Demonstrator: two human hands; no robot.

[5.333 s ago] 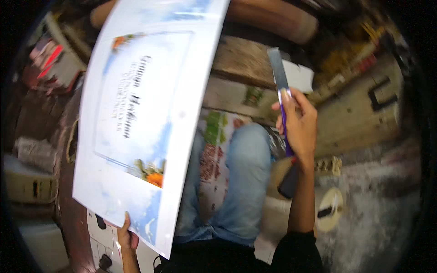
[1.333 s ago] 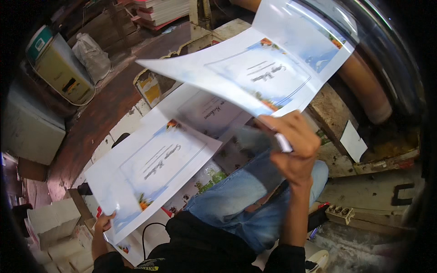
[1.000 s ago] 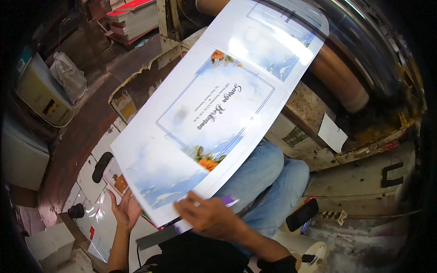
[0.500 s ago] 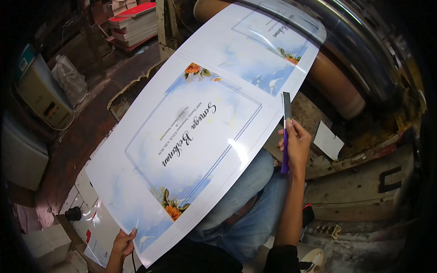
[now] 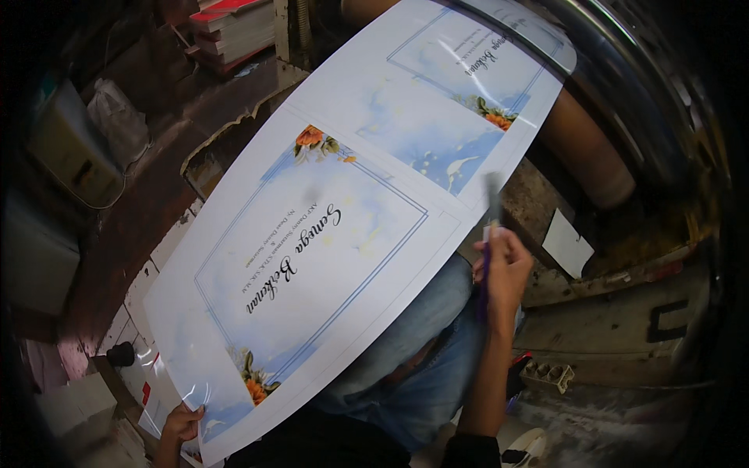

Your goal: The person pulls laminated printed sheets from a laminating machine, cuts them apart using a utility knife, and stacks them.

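A long glossy printed sheet (image 5: 269, 187), white with pale blue panels, script lettering and orange flowers, stretches from the metal rollers down to the lower left. My left hand (image 5: 183, 423) pinches its near corner, thumb on top. In my right hand (image 5: 507, 269) is an upright cutter knife (image 5: 484, 285) with a purple handle and a dark, flat blade, blurred by motion. The blade tip is close to the sheet's right edge; whether it touches is unclear. At the top, the sheet's far end curves around a shiny metal roller (image 5: 624, 58).
A brown roller (image 5: 589, 148) lies below the shiny one. A white card (image 5: 566, 243) rests on the machine ledge at right. Red-covered stacks (image 5: 232, 35) stand at the back left. My jeans-clad legs (image 5: 413, 335) are under the sheet. An egg-carton-like tray (image 5: 546, 377) sits lower right.
The sheet has slid down and left, with more of its far print out from the roller. My left hand moved down-left with its corner. My right hand and the cutter knife dropped slightly.
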